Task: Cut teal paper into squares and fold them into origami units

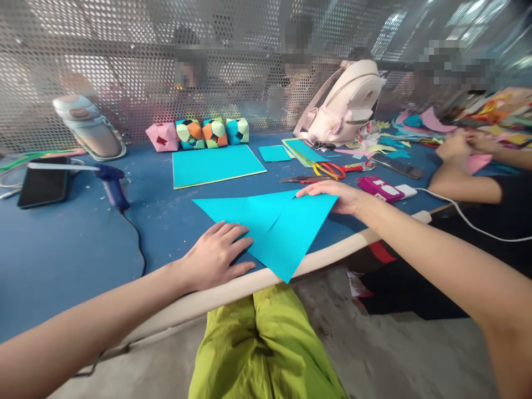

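A turquoise paper sheet [272,227], folded into a triangle with a crease across it, lies on the blue table [62,244] with its lower point hanging over the table's pale front edge. My left hand [216,255] lies flat on the paper's left part, fingers stretched out. My right hand [332,195] rests flat on the paper's upper right corner, fingers extended along the top edge. Neither hand grips anything.
Behind the triangle lie a large turquoise sheet [216,164], smaller turquoise pieces [274,153], red-and-yellow scissors [336,169] and several paper cubes [199,133]. A blue glue gun [110,180] and a phone [44,185] sit at the left. A pink backpack [344,102] stands behind. Another person's arms [461,166] work at the right.
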`<state>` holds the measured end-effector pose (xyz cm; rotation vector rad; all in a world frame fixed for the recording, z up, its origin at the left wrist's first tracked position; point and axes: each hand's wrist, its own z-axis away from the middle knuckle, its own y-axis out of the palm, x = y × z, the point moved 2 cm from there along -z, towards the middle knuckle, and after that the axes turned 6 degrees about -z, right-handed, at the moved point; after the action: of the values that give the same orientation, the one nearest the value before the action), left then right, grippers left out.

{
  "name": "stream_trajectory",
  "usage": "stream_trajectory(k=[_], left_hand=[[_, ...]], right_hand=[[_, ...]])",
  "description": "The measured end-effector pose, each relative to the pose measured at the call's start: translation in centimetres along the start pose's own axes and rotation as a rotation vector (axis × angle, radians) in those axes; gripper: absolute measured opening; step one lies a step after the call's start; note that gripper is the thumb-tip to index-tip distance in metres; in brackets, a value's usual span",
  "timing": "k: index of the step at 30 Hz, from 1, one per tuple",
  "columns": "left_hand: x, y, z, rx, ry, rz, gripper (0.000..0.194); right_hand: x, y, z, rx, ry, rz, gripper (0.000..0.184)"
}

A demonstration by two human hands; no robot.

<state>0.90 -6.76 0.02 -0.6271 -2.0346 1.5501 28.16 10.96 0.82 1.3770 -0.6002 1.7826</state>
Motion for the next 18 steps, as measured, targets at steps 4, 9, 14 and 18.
stream_trajectory(k=[4, 9, 14, 18], left_hand=[[0.0, 0.1, -0.1, -0.032, -0.006, -0.017, 0.048], [-0.2, 0.1, -0.3, -0.105, -0.019, -0.081, 0.039], [-0.3, 0.0, -0.1, -0.215, 0.044, -0.196, 0.023], [0.6, 0.1, 0.2, -0.304, 0.030, -0.222, 0.019]], right_hand=[[0.2, 1.3, 0.5, 0.031, -0.005, -0.239, 0.028], [1.1, 2.9, 1.6, 0.023, -0.043, -0.296, 0.033], [2.8, 4.4, 2.6, -0.005, -0.147, -0.280, 0.031], [4.6, 5.9, 2.7, -0.017, -0.245, -0.287, 0.025]])
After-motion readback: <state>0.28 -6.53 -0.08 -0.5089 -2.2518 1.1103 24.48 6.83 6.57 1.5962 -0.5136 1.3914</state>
